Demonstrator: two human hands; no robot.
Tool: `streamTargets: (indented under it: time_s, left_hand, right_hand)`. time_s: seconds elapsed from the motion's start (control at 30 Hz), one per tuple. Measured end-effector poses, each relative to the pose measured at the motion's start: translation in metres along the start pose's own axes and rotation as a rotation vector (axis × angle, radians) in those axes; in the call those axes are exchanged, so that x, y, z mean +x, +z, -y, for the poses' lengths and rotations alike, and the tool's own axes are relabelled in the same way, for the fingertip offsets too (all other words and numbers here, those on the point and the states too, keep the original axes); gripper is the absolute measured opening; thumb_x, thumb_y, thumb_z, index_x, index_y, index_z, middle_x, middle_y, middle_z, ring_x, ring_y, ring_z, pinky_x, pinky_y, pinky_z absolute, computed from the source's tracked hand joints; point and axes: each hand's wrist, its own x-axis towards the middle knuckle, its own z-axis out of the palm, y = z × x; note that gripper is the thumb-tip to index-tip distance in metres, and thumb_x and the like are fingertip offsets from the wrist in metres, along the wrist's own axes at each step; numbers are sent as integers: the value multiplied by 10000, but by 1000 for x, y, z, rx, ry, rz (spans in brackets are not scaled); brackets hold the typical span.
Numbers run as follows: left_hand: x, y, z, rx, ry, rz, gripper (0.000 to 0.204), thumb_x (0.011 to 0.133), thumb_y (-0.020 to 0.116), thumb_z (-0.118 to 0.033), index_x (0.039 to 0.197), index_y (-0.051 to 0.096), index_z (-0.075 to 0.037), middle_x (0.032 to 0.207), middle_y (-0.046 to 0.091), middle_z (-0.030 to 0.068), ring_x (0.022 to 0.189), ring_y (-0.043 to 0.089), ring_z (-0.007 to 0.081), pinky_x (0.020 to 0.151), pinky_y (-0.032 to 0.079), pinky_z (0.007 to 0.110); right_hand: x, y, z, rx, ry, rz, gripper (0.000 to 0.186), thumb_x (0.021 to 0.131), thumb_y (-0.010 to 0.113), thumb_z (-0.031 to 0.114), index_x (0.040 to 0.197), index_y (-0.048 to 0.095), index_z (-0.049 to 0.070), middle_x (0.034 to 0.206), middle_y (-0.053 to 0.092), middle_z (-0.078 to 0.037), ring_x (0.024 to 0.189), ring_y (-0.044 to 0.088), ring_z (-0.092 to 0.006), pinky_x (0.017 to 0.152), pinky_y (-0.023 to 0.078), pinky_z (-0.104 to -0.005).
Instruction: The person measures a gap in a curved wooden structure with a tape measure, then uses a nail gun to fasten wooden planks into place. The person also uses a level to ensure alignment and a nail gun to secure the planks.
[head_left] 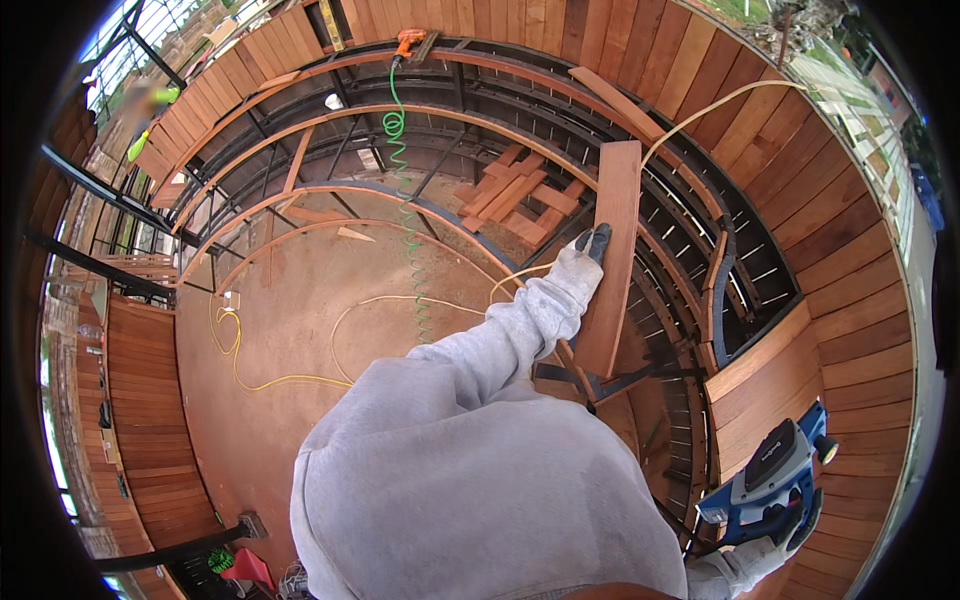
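Round wood-clad enclosure [845,235]. Steadying step, likely: my left hand [592,243] touches long reddish-brown wooden board [616,230], right of centre, closure unclear; right hand [795,522] grips blue-and-black power tool [768,462], near right. Next needs board still.

Pale lettering [777,449] on dark side of blue power tool [745,494].

A board [613,265] lies across the curved frame [500,122], left hand [594,244] at its edge. The power tool [765,468] is to the board's right, the plank pile [513,196] to its left.
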Motion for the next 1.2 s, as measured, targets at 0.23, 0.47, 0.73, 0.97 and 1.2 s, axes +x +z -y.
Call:
streamTargets:
  time_s: [0.23, 0.47, 0.73, 0.97, 1.2]
  left_hand:
    - [94, -31, -44, -18, 16, -12, 532, 1021, 520, -465, 1215, 640, 16, 1090, 703, 175, 994, 624, 273, 909, 465, 348]
    - [145, -7, -62, -182, -47, 47, 590, 1015, 495, -528, 1172, 659, 17, 995, 707, 164, 854, 637, 270, 790, 503, 350]
    - [146, 76, -82, -312, -67, 263, 625, 979, 524, -582, 1164, 662, -2, 952, 693, 127, 806, 622, 244, 746, 508, 348]
    - [106, 129, -88, -207, -66, 432, 637, 992, 506, -579, 1184, 671, 5, 987, 709, 156, 876, 624, 281, 830, 489, 353]
    - [76, 152, -49, -149, 10, 533, 603, 986, 546, -549, 1194, 674, 2, 991, 708, 149, 877, 624, 250, 832, 493, 350]
  right_hand:
    - [-11, 122, -19, 344, -102, 581, 504, 924, 644, 148, 1393, 492, 39, 880, 656, -101, 590, 607, -146, 508, 493, -265]
    - [-62, 162, 23, 388, 23, 651, 406, 894, 675, 39, 1290, 588, 61, 867, 672, -77, 575, 610, -141, 502, 494, -260]
    - [-85, 134, 19, 438, 96, 757, 441, 907, 635, 74, 1328, 511, 43, 898, 654, -136, 596, 662, -196, 510, 558, -287]
    - [-88, 129, 18, 448, 48, 589, 371, 919, 634, 42, 1283, 569, 80, 874, 666, -102, 585, 642, -155, 507, 539, -258]
    - [-77, 145, 31, 477, 101, 428, 385, 921, 677, 122, 1293, 578, 99, 890, 641, -72, 608, 626, -126, 526, 546, -252]
